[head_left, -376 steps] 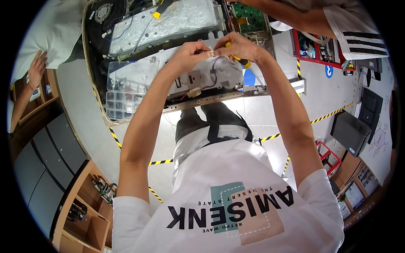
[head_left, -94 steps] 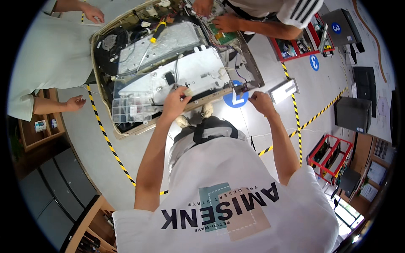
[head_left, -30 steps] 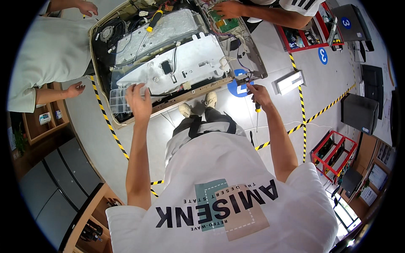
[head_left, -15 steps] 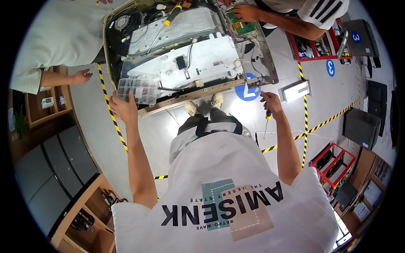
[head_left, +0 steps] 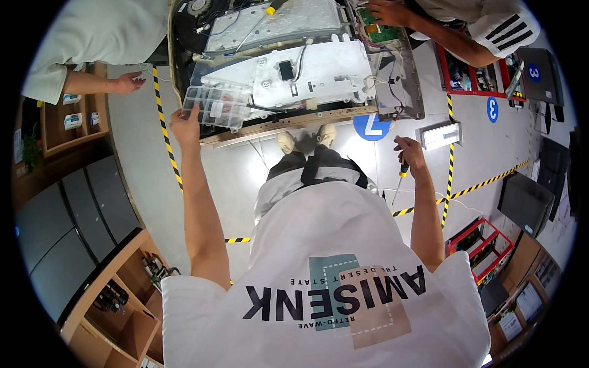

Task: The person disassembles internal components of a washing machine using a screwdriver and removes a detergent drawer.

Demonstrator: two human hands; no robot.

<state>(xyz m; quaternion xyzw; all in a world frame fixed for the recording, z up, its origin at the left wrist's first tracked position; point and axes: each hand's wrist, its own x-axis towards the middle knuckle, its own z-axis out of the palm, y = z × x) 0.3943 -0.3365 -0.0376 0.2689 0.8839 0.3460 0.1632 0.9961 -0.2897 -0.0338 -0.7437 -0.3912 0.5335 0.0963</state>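
Observation:
At the near left corner of an opened appliance (head_left: 343, 70), my left hand (head_left: 185, 127) pinches the edge of a clear plastic compartment box (head_left: 235, 116), thumb on top. The box overlaps the appliance's near rail, and small reddish items show through it. My right hand (head_left: 412, 153), off to the right of the appliance, is closed around a screwdriver (head_left: 403, 170) with a black and yellow handle, its shaft pointing down. A second screwdriver (head_left: 272, 10) lies across the silvery panel, partly cut off by the frame's top.
A co-worker's hand (head_left: 388, 12) is at the green circuit board (head_left: 380, 30); another person's hand (head_left: 129, 83) hangs at the left. Loose wires (head_left: 392, 86) run along the appliance's right side. A lit white lamp box (head_left: 440, 136) and red-framed bins (head_left: 481, 248) stand at the right.
The view has shifted, so the appliance appears higher and farther right. My left fingers have closed more on the compartment box. My right hand still holds the screwdriver, in much the same pose.

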